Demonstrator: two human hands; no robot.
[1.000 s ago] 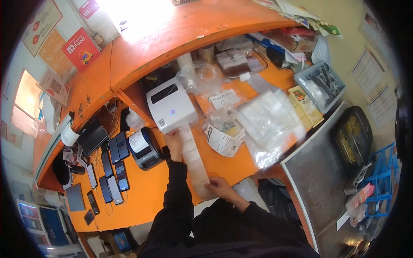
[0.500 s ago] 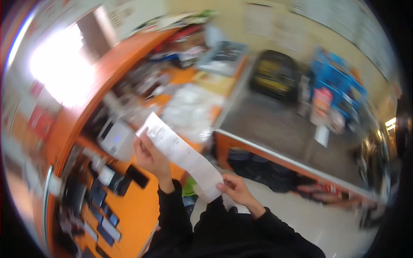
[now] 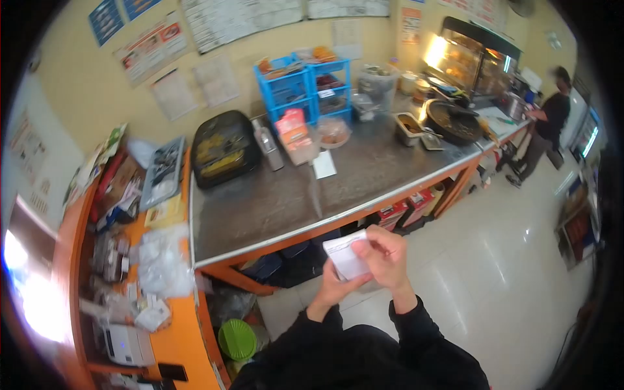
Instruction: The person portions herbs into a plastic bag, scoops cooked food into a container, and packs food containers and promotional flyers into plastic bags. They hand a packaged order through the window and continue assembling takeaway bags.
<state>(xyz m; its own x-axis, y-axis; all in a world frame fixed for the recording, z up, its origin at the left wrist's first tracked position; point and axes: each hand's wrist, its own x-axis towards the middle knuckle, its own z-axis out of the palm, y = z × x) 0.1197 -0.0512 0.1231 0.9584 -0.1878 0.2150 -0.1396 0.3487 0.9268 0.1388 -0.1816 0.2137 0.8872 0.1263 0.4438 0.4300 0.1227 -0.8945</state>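
A white paper receipt point(image 3: 348, 261) with faint print along its top edge is held up in front of my body, folded into a short piece. My left hand point(image 3: 333, 289) grips it from below and behind, its fingers partly hidden by the paper. On the right side, my right hand point(image 3: 389, 259) pinches the receipt with the thumb across its front. The two hands are close together, just off the front edge of the dark counter point(image 3: 260, 224).
On the counter stand a black container point(image 3: 225, 149), a bottle point(image 3: 268, 146), blue stacked baskets point(image 3: 286, 84) and a black pan point(image 3: 453, 123). An orange desk point(image 3: 182, 335) with a printer point(image 3: 129, 344) lies left. A person point(image 3: 552, 114) stands far right. A green lid point(image 3: 237, 339) sits below.
The view has swung right. The receipt, earlier stretched long between my two hands, is now folded short, and my hands have come together around it.
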